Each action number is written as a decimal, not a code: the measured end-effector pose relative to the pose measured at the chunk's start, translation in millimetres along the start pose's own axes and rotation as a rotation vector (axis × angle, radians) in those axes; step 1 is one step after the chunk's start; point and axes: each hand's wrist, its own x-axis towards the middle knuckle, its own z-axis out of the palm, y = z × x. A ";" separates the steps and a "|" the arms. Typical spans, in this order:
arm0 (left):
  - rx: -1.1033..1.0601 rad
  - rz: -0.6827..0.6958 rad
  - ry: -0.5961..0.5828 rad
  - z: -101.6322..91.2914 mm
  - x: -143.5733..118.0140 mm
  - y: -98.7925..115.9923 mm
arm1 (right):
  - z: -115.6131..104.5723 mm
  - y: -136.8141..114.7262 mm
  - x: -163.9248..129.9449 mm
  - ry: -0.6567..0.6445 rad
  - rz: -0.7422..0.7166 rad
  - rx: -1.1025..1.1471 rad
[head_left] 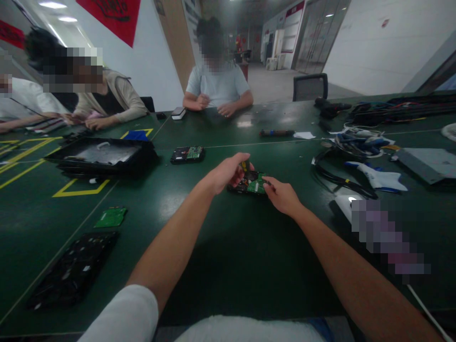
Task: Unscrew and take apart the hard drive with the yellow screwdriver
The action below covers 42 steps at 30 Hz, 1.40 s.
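Observation:
A black hard drive point(253, 184) with a green circuit board on top lies on the dark green table point(228, 266) in front of me. My left hand point(230, 172) is closed around a small tool with a yellow and black handle point(245, 165), held upright over the drive's left part. My right hand point(281, 194) rests at the drive's right edge, fingertips touching the board; whether it pinches anything I cannot tell.
A second hard drive point(187, 154) lies further back. A loose green board point(111, 217) and a black panel point(73, 270) sit at the near left, a black tray point(101, 156) behind them. Cables and tools point(359, 147) crowd the right. Other people sit across the table.

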 end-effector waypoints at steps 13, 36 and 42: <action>0.060 0.185 0.114 4.7 1.1 -0.8 | 0.3 0.9 -0.1 -0.011 0.002 0.021; -0.106 0.151 0.089 5.7 2.7 -1.1 | 0.3 0.5 -0.6 0.004 -0.014 -0.013; -0.074 0.159 0.115 7.3 2.5 -0.2 | 0.4 0.5 -0.7 -0.004 -0.008 -0.002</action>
